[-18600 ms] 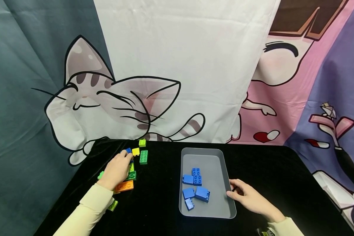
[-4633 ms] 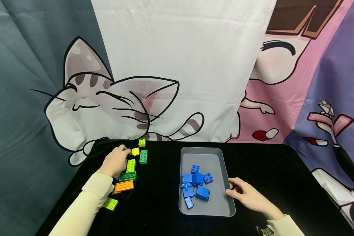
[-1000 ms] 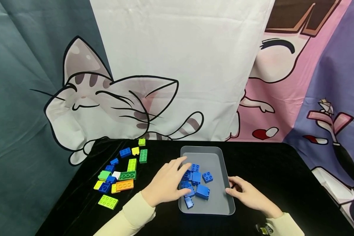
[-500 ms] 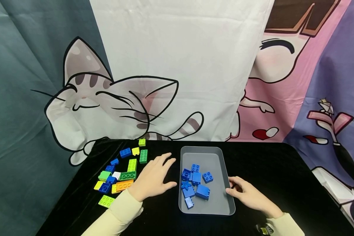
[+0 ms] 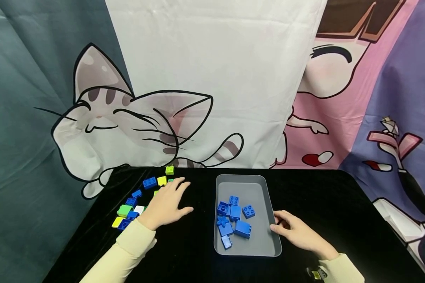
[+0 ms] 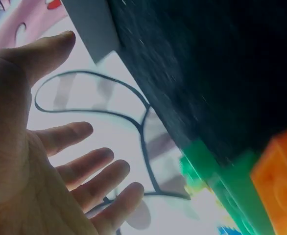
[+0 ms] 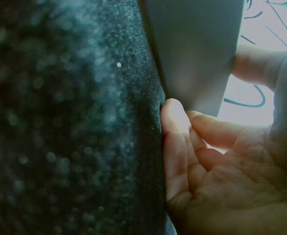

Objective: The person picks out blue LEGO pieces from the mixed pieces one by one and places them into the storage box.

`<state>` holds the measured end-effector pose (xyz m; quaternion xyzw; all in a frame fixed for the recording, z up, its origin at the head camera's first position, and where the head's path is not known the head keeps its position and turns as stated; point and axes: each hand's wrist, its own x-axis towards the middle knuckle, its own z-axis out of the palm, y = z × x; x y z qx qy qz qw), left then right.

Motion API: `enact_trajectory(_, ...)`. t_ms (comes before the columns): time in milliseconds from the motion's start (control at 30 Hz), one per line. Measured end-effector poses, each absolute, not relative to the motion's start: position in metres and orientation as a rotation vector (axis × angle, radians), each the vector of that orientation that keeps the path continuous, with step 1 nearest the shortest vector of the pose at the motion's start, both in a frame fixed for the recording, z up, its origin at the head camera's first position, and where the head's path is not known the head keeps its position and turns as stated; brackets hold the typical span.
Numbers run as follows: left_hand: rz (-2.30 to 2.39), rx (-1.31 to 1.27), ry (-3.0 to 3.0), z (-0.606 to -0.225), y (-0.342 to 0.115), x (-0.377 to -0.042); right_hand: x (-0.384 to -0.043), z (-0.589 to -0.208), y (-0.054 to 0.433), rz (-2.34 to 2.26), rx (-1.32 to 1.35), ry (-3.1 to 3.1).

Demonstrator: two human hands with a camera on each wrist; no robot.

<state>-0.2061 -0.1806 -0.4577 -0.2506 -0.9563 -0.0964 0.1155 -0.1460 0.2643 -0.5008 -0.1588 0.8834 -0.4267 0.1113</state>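
The black cloth-covered worktop (image 5: 198, 239) runs out of view nearest me. On it, my right hand (image 5: 299, 234), some fingertips hidden, pinches the grey rectangular tray's (image 5: 263, 237) right side. My left hand (image 5: 164, 206), spread and holding nothing, masks some multicoloured studded bricks (image 5: 124, 210); blue studded bricks (image 5: 242, 229) cluster inside the tray.

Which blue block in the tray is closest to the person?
The small blue block lying lowest in the head view, left of the tray's middle; all the other blocks in there sit farther back.
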Motion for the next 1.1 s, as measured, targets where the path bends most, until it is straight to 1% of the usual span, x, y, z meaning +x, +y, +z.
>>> enact_trajectory(533,-0.236,-0.482,-2.947,-0.459,-0.24,-0.237,-0.146,-0.501,0.264,-1.274,-0.463,2.574)
enact_trajectory(867,-0.257,-0.387,-3.012,-0.473,-0.272,-0.252,-0.145,-0.502,0.264,-1.309,-0.473,2.549)
enact_trajectory(1100,-0.245,-0.349,-3.043,-0.477,-0.284,-0.257,-0.145,-0.501,0.265,-1.313,-0.481,2.552)
